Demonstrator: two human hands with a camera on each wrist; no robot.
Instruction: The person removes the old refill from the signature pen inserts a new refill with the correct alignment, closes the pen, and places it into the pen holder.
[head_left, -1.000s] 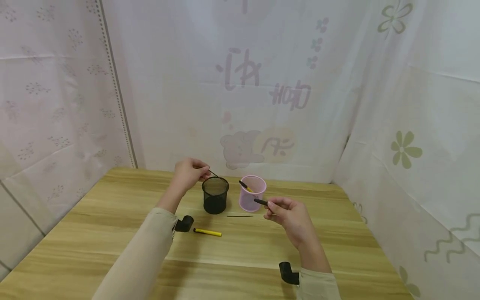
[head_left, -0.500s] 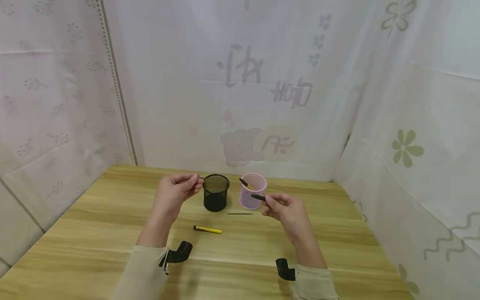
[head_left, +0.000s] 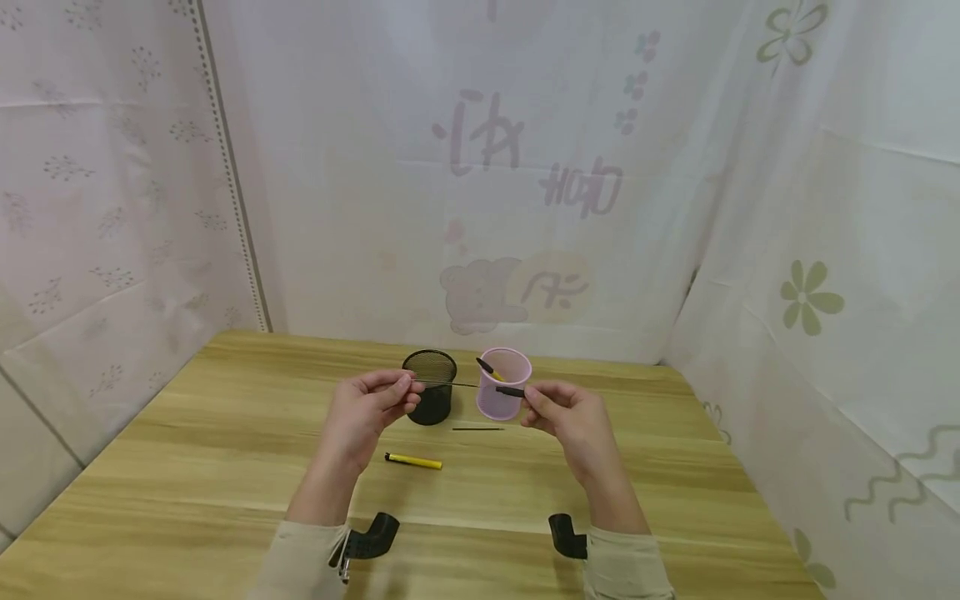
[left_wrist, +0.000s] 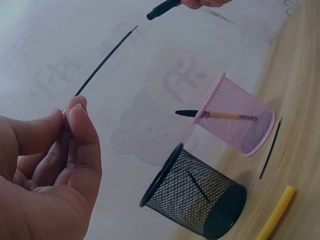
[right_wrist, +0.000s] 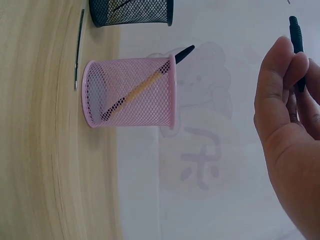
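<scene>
My left hand (head_left: 363,417) pinches a thin dark pen refill (left_wrist: 102,64) by one end, between thumb and fingers. The refill's metal tip points right, toward my right hand (head_left: 577,421). Held there between thumb and fingertips is a short black pen section (right_wrist: 296,35) with a ribbed grip; its near end is partly hidden by the fingers. In the left wrist view a small gap shows between refill tip and pen section. Both hands are above the table, in front of a black mesh cup (head_left: 431,407) and a pink mesh cup (head_left: 498,406).
A yellow and black pen (right_wrist: 140,90) leans inside the pink cup. Some short dark stick (left_wrist: 200,186) shows within the black cup. Another refill (head_left: 478,429) and a yellow pen barrel (head_left: 414,461) lie on the wooden table (head_left: 675,483). Patterned curtains (head_left: 337,167) hang behind.
My left hand has come back from behind the black cup and moved right, bringing the refill level with the black pen section. The right hand has shifted slightly left and up.
</scene>
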